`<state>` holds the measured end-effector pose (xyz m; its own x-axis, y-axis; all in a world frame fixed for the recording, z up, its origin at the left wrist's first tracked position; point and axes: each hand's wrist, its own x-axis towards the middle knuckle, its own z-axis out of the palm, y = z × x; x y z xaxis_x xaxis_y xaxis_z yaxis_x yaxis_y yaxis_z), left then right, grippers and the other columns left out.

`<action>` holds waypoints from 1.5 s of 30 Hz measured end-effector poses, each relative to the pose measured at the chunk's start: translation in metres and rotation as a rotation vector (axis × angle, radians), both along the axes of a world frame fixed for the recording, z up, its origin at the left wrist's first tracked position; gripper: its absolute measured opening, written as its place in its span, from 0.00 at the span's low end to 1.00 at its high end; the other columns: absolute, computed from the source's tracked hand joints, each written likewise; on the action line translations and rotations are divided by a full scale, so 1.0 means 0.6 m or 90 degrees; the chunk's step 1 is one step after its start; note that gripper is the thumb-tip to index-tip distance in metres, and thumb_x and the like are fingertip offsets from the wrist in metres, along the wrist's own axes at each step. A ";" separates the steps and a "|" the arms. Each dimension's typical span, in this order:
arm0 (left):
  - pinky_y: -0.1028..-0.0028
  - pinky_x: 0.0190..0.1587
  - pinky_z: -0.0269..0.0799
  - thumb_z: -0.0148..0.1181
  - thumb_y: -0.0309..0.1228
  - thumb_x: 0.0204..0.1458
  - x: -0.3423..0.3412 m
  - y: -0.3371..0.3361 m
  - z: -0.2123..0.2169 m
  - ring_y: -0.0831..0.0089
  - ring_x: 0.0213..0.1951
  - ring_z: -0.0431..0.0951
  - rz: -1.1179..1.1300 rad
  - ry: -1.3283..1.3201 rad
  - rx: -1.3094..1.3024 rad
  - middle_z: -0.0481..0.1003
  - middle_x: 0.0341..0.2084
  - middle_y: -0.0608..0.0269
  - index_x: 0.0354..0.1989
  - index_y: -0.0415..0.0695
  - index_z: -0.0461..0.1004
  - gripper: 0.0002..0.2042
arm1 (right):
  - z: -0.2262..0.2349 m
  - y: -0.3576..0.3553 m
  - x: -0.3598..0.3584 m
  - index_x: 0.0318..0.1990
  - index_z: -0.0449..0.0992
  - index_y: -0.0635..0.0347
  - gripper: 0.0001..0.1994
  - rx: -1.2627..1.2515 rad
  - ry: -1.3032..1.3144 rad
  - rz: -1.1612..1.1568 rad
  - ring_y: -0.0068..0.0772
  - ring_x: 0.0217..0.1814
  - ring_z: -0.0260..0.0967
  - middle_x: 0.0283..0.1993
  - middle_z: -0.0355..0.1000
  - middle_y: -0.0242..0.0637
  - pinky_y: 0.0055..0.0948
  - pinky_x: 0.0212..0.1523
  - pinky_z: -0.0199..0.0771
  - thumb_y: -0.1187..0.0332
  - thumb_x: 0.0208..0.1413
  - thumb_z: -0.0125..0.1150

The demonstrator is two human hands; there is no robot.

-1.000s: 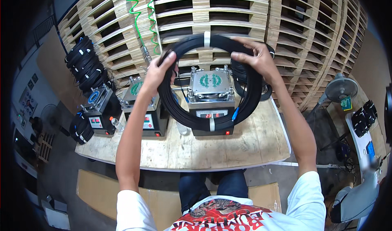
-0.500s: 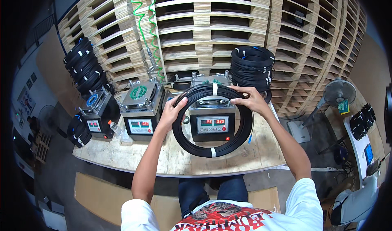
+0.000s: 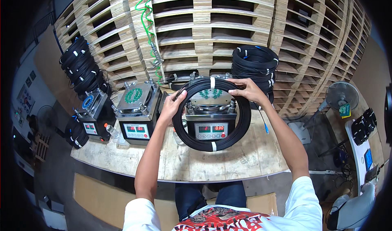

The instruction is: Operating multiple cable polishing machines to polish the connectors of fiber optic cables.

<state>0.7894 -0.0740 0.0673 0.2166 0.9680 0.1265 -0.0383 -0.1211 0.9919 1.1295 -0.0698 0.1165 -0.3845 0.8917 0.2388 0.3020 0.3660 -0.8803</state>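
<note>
Concealed, cropped and indistinct parts of the scene about the black cable coil point(image 3: 243, 118).
Most fingers of the left hand point(image 3: 173, 105) lie behind the coil; how far those of the right hand point(image 3: 248, 90) reach behind it cannot be told. The ring masks parts of the middle machine point(image 3: 210, 131), whose lower front is largely covered. The upper edge crops the pallets point(image 3: 241, 27) and green coiled hoses point(image 3: 143, 6); the lower edge crops the white shirt point(image 3: 143, 216). Contents of the wall pictures point(image 3: 25, 98) and the distant blue screen point(image 3: 368, 157) are too small to distinguish.
</note>
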 end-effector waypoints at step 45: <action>0.76 0.45 0.71 0.58 0.31 0.63 -0.062 0.144 -0.032 0.79 0.39 0.76 -0.047 0.323 0.105 0.81 0.40 0.62 0.51 0.35 0.79 0.14 | -0.076 0.071 0.051 0.50 0.78 0.64 0.11 -0.087 -0.084 -0.043 0.16 0.31 0.65 0.31 0.72 0.27 0.23 0.31 0.68 0.70 0.66 0.54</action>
